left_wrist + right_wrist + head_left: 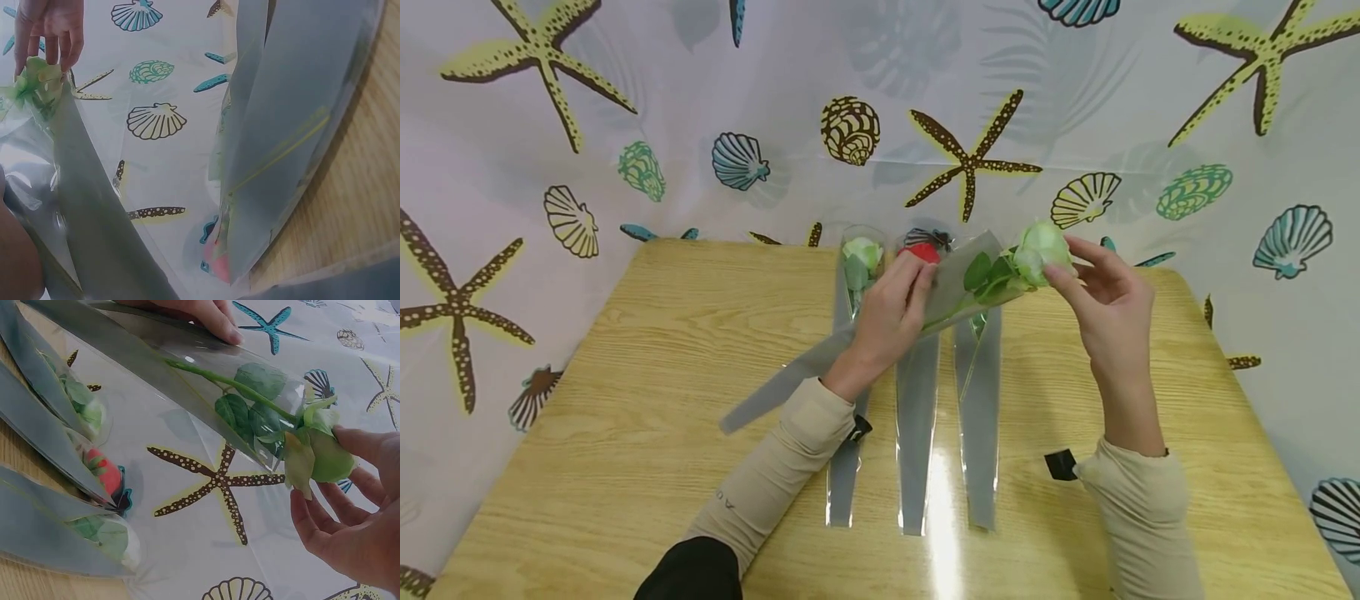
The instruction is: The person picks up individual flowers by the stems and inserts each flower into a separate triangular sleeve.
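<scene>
A pale green rose (1041, 250) with leaves pokes out of the wide end of a grey-and-clear flower sleeve (958, 271), its stem running down inside. My left hand (887, 312) grips the sleeve around its middle, and the narrow tail slants down to the left. With thumb and fingertips my right hand (1112, 304) pinches the rose's bloom at the sleeve's mouth. Beneath them on the table lie three more sleeved roses side by side: a whitish-green rose (863, 252) at left, a red rose (107, 475) in the middle, and a pale rose (94, 415) at right, hidden by the held sleeve in the head view.
The wooden table (700, 283) backs onto a white cloth (790, 75) printed with starfish and shells. Near each wrist is a small black piece, one by the right sleeve (1062, 465) and one by the left cuff (857, 428).
</scene>
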A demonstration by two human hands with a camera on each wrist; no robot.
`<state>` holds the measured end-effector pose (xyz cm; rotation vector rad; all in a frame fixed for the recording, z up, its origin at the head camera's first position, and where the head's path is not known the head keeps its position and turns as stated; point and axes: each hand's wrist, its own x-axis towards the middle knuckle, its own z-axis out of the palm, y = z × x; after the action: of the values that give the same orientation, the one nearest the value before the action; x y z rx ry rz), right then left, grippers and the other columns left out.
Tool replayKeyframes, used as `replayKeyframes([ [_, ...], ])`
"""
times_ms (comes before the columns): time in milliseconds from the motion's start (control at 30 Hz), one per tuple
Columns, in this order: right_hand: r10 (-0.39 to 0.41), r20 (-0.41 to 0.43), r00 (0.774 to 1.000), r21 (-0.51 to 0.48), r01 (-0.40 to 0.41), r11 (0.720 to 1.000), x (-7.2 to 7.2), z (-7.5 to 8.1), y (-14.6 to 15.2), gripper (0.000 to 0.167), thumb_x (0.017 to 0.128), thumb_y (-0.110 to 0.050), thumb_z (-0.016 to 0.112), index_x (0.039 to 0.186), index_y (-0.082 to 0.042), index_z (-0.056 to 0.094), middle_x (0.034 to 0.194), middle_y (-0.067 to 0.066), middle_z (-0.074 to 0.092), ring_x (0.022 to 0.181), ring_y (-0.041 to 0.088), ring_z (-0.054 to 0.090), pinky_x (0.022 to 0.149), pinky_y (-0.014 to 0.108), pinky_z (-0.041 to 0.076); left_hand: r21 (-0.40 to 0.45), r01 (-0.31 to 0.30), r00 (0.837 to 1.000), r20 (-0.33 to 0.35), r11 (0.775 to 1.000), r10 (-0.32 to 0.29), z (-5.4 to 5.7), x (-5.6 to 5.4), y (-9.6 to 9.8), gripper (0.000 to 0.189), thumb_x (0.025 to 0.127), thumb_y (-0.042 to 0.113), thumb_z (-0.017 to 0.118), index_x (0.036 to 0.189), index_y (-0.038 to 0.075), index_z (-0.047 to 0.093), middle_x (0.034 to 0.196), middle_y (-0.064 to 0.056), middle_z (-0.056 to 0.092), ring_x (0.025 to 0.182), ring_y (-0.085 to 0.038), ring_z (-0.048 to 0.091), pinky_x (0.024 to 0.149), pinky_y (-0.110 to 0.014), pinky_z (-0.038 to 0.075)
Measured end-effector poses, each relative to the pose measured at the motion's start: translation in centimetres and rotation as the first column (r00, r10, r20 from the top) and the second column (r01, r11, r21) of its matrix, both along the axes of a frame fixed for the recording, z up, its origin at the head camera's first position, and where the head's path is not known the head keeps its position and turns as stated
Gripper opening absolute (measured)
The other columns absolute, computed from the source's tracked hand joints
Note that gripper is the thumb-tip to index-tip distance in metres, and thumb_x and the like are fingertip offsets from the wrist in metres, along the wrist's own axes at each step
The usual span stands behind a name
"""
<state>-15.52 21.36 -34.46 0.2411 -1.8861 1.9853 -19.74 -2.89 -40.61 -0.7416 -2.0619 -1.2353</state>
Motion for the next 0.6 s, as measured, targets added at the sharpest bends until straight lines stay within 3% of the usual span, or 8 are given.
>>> replayKeyframes([
  [233,0.018,0.055,0.998,-0.012,-0.017,1.000,-0.2,-0.6,-0.5,0.030,0.096,0.003,0.073,0.126,-0.003,0.075,0.116,0.001,0.074,0.086,0.009,0.072,0.085,0.021,0.059,-0.013,0.005,1.000,0.017,1.000,-0.005,-0.1,0.2,0.2,0.022,0.112,0.012,0.051,0.096,0.004,0.063,0.090,-0.009,0.062,0.077,-0.019,0.054,0.068,-0.031,0.047],
  [600,0.019,0.066,0.998,-0.035,-0.016,0.999,-0.6,-1.3,-1.0,0.029,0.096,0.001,0.074,0.125,-0.001,0.075,0.111,-0.001,0.075,0.083,0.007,0.072,0.083,0.020,0.060,-0.026,-0.014,1.000,0.012,1.000,0.014,-0.3,0.2,0.4,0.022,0.112,0.013,0.051,0.094,0.004,0.062,0.089,-0.009,0.061,0.076,-0.019,0.054,0.068,-0.031,0.048],
])
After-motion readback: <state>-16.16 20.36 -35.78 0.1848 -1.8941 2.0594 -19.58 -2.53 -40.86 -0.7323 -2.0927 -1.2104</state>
